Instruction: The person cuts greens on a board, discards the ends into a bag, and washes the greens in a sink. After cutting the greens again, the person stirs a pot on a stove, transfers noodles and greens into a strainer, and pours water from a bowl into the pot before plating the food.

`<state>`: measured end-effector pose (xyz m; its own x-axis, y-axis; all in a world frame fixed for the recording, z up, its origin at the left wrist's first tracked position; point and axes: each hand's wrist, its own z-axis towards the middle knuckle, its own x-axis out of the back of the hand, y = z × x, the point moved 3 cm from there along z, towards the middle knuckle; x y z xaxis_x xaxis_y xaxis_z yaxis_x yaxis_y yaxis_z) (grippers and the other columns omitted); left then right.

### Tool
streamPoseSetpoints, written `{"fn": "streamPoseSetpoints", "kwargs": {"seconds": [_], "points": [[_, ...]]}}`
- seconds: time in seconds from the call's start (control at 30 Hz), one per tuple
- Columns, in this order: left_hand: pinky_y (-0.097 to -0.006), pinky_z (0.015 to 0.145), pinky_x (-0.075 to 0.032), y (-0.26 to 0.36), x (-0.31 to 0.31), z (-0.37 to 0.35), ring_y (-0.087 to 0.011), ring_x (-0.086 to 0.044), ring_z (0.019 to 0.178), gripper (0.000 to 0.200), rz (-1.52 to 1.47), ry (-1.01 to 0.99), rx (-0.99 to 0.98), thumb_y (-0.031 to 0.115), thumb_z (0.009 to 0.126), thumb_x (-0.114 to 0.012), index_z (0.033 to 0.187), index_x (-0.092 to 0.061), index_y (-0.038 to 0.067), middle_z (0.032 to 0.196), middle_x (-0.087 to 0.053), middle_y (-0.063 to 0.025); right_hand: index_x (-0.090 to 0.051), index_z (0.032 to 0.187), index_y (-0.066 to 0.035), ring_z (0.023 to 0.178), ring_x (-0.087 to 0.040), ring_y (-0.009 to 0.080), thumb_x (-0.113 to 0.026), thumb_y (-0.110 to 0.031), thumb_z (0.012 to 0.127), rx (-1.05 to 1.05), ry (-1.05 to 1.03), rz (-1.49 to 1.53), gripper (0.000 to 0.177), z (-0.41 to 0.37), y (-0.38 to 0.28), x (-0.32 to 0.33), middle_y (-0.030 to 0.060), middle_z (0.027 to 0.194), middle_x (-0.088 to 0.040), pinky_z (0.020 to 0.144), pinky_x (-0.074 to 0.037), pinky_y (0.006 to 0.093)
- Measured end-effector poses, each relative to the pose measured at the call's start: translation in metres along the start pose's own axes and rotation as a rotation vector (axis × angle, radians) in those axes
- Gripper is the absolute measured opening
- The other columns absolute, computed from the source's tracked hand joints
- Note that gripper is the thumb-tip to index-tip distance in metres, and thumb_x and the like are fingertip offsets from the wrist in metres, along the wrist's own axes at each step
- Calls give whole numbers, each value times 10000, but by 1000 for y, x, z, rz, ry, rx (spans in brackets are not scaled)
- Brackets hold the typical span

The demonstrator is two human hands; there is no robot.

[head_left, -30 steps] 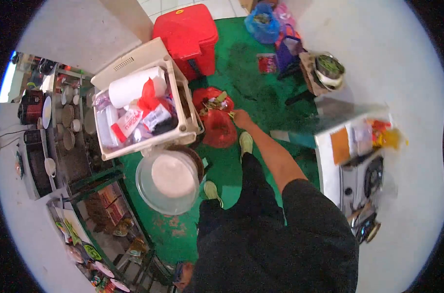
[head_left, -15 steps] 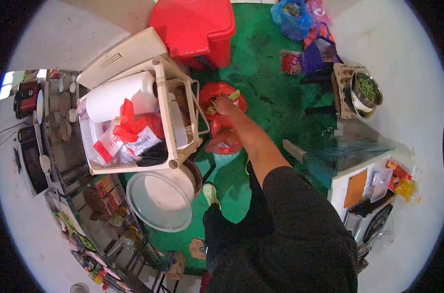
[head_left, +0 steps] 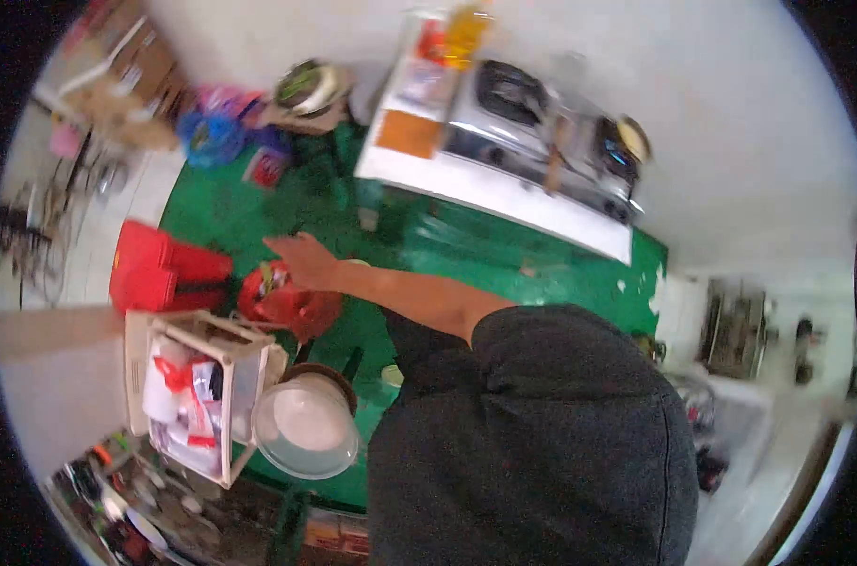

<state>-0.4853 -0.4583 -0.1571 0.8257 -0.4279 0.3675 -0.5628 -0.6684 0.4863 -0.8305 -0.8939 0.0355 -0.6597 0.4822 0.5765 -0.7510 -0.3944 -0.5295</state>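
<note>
Green flooring [head_left: 197,193], smooth and scuffed with darker patches, runs beneath everything in the head view, and a plain white wall [head_left: 730,85] curves up on the far side. Lettering is hard to come by: a red-and-white packet [head_left: 200,429] lies in a cream plastic crate [head_left: 226,415], its print too smeared by motion to read.

Reaching well forward, the right hand [head_left: 301,259] is over a red plastic bag [head_left: 306,309] on the floor. Its grip is spread, fingers stretched out past the bag's upper edge; whether the underside touches the plastic cannot be told. As for the left hand, it lies outside the view, so its grip cannot be told.

Thin, crumpled and slightly glossy, the bag gapes on one side to show pale and greenish scraps [head_left: 271,275]. Just beside it are a hard red bin [head_left: 169,274] with a boxy body and the crate, which has straight posts and also holds a white cylindrical roll [head_left: 161,398]. Next to the crate sits a round, translucent basin [head_left: 306,424] with a wide rim.

Beyond the arm, a white desk [head_left: 504,201] carries a silvery metal stove [head_left: 494,141], a flat orange panel [head_left: 408,134] and a yellow container [head_left: 466,38]. Farther left, a crinkled blue bag [head_left: 210,140] rests on the floor.
</note>
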Motion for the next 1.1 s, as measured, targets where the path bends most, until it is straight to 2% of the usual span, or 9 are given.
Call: {"fn": "streamPoseSetpoints", "kwargs": {"seconds": [0.07, 0.13, 0.33, 0.37, 0.5, 0.67, 0.8, 0.97, 1.1], "points": [[-399, 721, -478, 7, 11, 9, -256, -612, 782, 275, 70, -26, -57, 308, 938, -579, 921, -596, 34, 822, -622, -115, -504, 1328, -84, 1130, -570, 354, -580, -70, 794, -315, -713, 12, 540, -30, 2, 56, 178, 1190, -620, 985, -398, 515], [-397, 723, -478, 11, 14, 15, -256, -613, 785, 275, 122, -36, -93, 307, 938, -580, 923, -597, 34, 825, -623, -114, -453, 1380, -93, 1234, -504, 352, -585, -62, 798, -415, -611, 17, 598, -76, -6, 125, 180, 1364, -504, 1001, -387, 524], [-394, 729, -480, 22, -6, 19, -256, -613, 794, 273, 279, -114, -154, 305, 939, -581, 931, -598, 34, 835, -628, -112, -594, 1222, -59, 1103, -592, 377, -619, -130, 796, -443, -252, -178, 433, -313, 59, 271, 174, 1231, -598, 933, -482, 432], [-393, 730, -480, 25, -13, 22, -256, -613, 795, 272, 311, -126, -173, 305, 939, -581, 932, -599, 34, 836, -628, -112, -648, 1083, -42, 988, -636, 373, -646, -203, 823, -661, -534, -344, 306, -339, 62, 298, 170, 1069, -663, 866, -502, 462], [-391, 734, -482, 53, -45, 28, -256, -614, 801, 271, 521, -168, -341, 304, 940, -583, 936, -600, 34, 843, -631, -110, -644, 956, -60, 810, -632, 411, -642, -312, 871, -1185, -151, -240, 266, -378, 61, 398, 211, 857, -643, 722, -509, 511], [-388, 739, -483, 152, -117, 59, -256, -614, 808, 269, 1143, 116, -1068, 302, 941, -584, 942, -601, 34, 851, -635, -109, -626, 1066, -2, 931, -642, 365, -679, -271, 863, -974, 85, -324, 341, -277, 112, 472, 182, 977, -668, 832, -510, 451], [-387, 809, -493, 361, -200, 20, -260, -640, 882, 267, 257, -314, -692, 273, 945, -588, 1028, -617, 21, 959, -669, -134, -478, 1278, 12, 1157, -523, 423, -723, -367, 795, -886, 229, -335, 661, -186, 232, 496, 252, 1222, -559, 989, -426, 494], [-323, 809, -488, 547, -324, -32, -177, -603, 850, 257, 401, -171, -905, 240, 942, -613, 1065, -604, 15, 935, -656, -92, -246, 1473, -36, 1333, -374, 422, -776, -556, 703, -1256, 100, -509, 1070, -112, 332, 502, 230, 1502, -283, 1033, -381, 560], [-317, 818, -490, 617, -386, -27, -182, -614, 878, 268, 275, -266, -946, 219, 939, -622, 1105, -594, 10, 963, -662, -100, -205, 1486, -35, 1346, -359, 409, -795, -571, 681, -1349, 38, -543, 1132, -108, 359, 501, 238, 1490, -287, 1028, -387, 549]]}}
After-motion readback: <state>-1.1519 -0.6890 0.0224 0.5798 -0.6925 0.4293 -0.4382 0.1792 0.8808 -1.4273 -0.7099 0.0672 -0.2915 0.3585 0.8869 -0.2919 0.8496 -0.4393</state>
